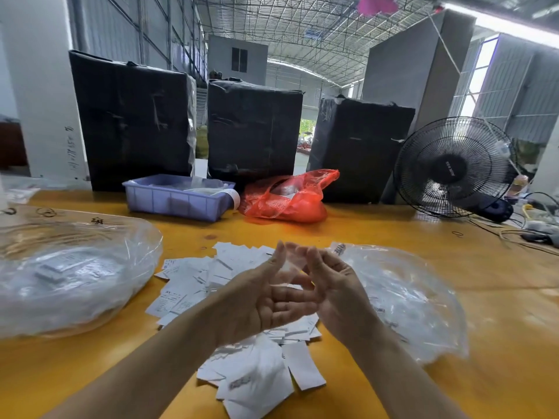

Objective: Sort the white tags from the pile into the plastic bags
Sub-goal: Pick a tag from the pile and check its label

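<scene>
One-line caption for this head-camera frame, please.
Both hands, left and right, raised together over a pile of white tags between two clear plastic bags on a yellow table.

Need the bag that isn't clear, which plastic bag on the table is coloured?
The red bag at the back, beside the blue bin. The two bags flanking the tag pile are clear.

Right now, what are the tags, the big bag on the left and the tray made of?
Tags: thin white sheet, paper or fabric, matte, printed, lying flat.
Left bag: clear plastic film, glossy, creased, see-through.
Tray: rigid lavender plastic, likely moulded, ribbed walls.
</scene>
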### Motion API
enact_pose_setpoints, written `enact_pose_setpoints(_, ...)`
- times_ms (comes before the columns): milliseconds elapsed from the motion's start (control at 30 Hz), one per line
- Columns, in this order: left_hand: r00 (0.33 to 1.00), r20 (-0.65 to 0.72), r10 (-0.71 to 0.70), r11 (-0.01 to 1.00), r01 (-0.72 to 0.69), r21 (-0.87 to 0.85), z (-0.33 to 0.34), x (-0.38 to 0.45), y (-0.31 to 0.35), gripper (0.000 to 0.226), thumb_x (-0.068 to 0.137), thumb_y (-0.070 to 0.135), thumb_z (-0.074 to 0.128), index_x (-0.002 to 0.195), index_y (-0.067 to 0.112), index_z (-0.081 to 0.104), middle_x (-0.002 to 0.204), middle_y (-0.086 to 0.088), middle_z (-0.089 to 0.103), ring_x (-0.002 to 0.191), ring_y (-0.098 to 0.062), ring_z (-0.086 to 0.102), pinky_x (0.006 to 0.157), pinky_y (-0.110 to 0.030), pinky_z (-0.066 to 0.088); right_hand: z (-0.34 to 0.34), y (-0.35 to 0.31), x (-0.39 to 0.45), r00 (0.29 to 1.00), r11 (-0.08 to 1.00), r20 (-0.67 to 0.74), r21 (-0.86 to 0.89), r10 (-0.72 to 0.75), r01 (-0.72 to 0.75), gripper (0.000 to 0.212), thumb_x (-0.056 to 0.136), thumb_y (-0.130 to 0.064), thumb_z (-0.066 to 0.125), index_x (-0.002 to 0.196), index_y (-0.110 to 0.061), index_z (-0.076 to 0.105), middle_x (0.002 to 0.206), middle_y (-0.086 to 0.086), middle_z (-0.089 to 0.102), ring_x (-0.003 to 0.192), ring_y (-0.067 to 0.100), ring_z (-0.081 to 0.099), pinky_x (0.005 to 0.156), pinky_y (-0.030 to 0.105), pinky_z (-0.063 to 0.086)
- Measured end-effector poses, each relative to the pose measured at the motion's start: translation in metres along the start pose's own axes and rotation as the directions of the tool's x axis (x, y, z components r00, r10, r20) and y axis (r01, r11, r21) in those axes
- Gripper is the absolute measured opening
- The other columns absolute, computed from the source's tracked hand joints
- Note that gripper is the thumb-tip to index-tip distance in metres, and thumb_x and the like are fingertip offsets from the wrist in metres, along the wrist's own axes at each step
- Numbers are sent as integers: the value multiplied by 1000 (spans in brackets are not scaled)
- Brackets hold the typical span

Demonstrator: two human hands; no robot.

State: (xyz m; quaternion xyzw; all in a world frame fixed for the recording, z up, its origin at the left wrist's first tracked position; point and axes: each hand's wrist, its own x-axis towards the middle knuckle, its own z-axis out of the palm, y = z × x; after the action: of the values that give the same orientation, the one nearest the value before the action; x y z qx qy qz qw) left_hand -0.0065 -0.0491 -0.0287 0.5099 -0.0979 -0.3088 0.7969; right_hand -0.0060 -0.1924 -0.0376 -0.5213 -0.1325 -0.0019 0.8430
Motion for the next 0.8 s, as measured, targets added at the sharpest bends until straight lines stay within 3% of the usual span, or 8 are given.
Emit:
enact_pose_setpoints(67, 997, -51, 57, 997, -59, -48, 0, 0, 0, 39, 69, 21, 70, 97, -6, 66, 79, -19, 69, 61, -18, 69, 52, -20, 56, -2, -1, 0, 1000, 999, 11, 34, 5, -6, 24, 76, -23, 56, 85, -3, 64, 109, 9, 70, 116, 33, 57, 97, 46, 46)
enact_pose_setpoints(133, 979, -159, 130, 992, -127, 29, -1, 0, -1, 34, 61, 5, 73, 94, -4, 66, 69, -12, 68, 54, -12, 64, 49, -16, 52, -5, -1, 2, 999, 999, 7, 22, 32, -32, 25, 77, -26, 56, 86, -5, 66, 108, 8, 71, 112, 27, 60, 85, 35, 53)
enact_pose_setpoints(200, 930, -298, 215, 967, -160, 199, -4, 0, -2, 32, 60, 1, 78, 90, 1, 67, 62, -6, 67, 50, -8, 60, 47, -15, 48, -7, -1, 3, 996, 995, -22, -42, 89, -90, 39, 76, -39, 56, 98, -8, 65, 108, 4, 71, 108, 22, 64, 78, 29, 54)
enact_pose_setpoints(300, 874, -397, 281, 933, -152, 326, -12, 1, -1, 30, 65, -2, 79, 92, 5, 65, 55, -1, 64, 46, -6, 57, 49, -16, 44, -10, -2, 4, 984, 978, 43, -123, 172, -166, 81, 56, -63, 72, 119, -15, 54, 114, 4, 69, 106, 23, 66, 86, 37, 55)
enact_pose_setpoints(367, 864, -404, 299, 920, -149, 363, -16, 1, 0, 33, 65, -2, 80, 93, 6, 64, 52, 1, 63, 46, -5, 57, 52, -18, 42, -10, -2, 4, 971, 966, 99, -167, 217, -199, 90, 47, -53, 85, 122, -17, 51, 115, 6, 69, 105, 25, 66, 85, 39, 56)
enact_pose_setpoints(500, 892, -341, 297, 873, -109, 475, -20, -1, 2, 34, 64, -6, 80, 91, 5, 63, 53, -1, 59, 43, -6, 52, 48, -16, 40, -7, 1, 3, 966, 934, -9, -252, 260, -254, 52, 60, -21, 77, 109, -10, 63, 89, 6, 71, 77, 17, 68, 68, 25, 56)
enact_pose_setpoints(600, 928, -275, 252, 827, -59, 558, -20, -4, 7, 31, 64, -6, 80, 86, 7, 64, 55, -3, 60, 45, -7, 51, 47, -16, 38, -9, 2, 2, 973, 920, -54, -319, 223, -228, 26, 64, -22, 75, 85, -7, 73, 67, 2, 66, 58, 10, 58, 56, 21, 49)
enact_pose_setpoints(800, 962, -221, 159, 787, 12, 617, -28, -11, 19, 29, 67, -5, 78, 92, 5, 67, 59, -2, 59, 56, -12, 50, 56, -21, 37, -4, 1, -1, 979, 891, -76, -406, 187, -202, 24, 50, -37, 79, 60, -18, 69, 61, -2, 62, 58, 8, 56, 66, 26, 41)
